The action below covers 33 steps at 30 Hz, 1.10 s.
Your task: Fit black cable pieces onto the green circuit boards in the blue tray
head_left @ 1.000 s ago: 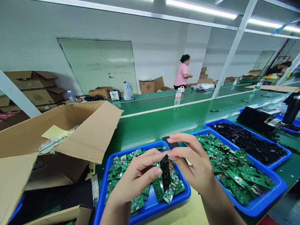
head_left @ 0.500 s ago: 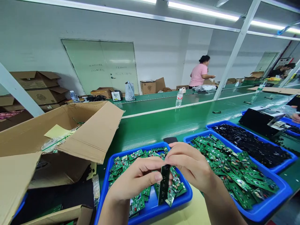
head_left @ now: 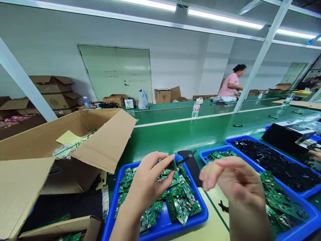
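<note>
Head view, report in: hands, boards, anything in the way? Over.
Left hand at left tray, grip unclear. Right hand open, blurred, hiding part of right tray. Green boards heaped in both trays, partly behind hands.

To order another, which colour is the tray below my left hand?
The tray is blue; see head view.

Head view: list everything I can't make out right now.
All in the head view:
Left hand: its fingers partly cover the circuit board; whether its grip holds it is unclear.
Dark strip by those fingers: too blurred to identify.
Right hand: blurred fingertips.
Right blue tray: middle hidden by the right hand, near corner cut off by the right edge.
Door writing: too small to read.
</note>
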Motion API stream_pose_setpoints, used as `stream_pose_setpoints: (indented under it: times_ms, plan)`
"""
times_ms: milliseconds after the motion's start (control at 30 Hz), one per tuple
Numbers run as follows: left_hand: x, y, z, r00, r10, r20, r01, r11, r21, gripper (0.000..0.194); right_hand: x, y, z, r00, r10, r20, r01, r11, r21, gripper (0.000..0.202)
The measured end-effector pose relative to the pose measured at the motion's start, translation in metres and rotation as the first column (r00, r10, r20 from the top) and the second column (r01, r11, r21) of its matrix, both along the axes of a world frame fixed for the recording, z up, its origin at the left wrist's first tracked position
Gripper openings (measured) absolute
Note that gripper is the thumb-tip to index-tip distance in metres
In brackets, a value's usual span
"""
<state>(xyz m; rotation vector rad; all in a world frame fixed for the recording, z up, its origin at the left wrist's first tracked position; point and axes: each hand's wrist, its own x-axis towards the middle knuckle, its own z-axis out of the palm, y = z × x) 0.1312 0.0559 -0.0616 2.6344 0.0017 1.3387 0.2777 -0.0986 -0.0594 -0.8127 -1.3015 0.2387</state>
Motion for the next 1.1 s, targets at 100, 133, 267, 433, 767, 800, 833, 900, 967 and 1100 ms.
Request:
stream_pose_setpoints:
  times_ms: [100,133,267,433,767,800,833,900,967,1100]
  plan:
    - [-0.002,-0.004,0.004,0.992,0.026,0.125,-0.043,0.99,0.136,0.026,0.013,0.002,0.002,0.972,-0.046,-0.232,0.073,0.992,0.106,0.02]
    - [-0.002,-0.005,0.005,0.989,0.025,0.148,-0.048,0.986,0.157,0.025,0.019,0.005,0.001,0.946,-0.094,-0.311,0.133,0.986,0.105,0.016]
    - [-0.001,-0.011,0.005,0.976,0.009,0.219,-0.058,0.974,0.218,0.025,0.041,0.026,-0.01,0.863,-0.252,-0.438,0.209,0.967,-0.145,0.011]
    - [0.0,-0.014,0.003,0.974,0.011,0.228,-0.076,0.958,0.278,0.024,0.037,0.043,-0.019,0.907,0.045,-0.419,-0.214,0.906,-0.366,0.036]
    - [0.005,-0.01,-0.003,0.975,0.013,0.223,-0.08,0.953,0.293,0.023,-0.005,0.019,-0.002,0.779,0.407,-0.477,-0.59,0.732,-0.339,0.049]
    - [0.005,-0.009,-0.003,0.975,0.014,0.222,-0.08,0.952,0.296,0.023,-0.007,0.019,-0.001,0.791,0.374,-0.485,-0.565,0.75,-0.343,0.047]
    - [0.006,-0.008,-0.003,0.975,0.015,0.224,-0.083,0.951,0.298,0.023,-0.008,0.019,-0.001,0.801,0.342,-0.492,-0.542,0.764,-0.351,0.046]
    - [0.007,-0.008,-0.003,0.972,0.019,0.233,-0.09,0.95,0.299,0.022,-0.01,0.021,0.0,0.804,0.314,-0.504,-0.524,0.774,-0.354,0.045]
    - [0.007,-0.007,-0.002,0.971,0.018,0.238,-0.088,0.953,0.29,0.021,-0.011,0.022,-0.001,0.789,0.328,-0.519,-0.547,0.761,-0.349,0.046]
    - [0.006,-0.006,-0.001,0.974,-0.013,0.225,-0.035,0.977,0.208,0.024,-0.011,0.025,-0.002,0.744,0.359,-0.563,-0.606,0.718,-0.343,0.049]
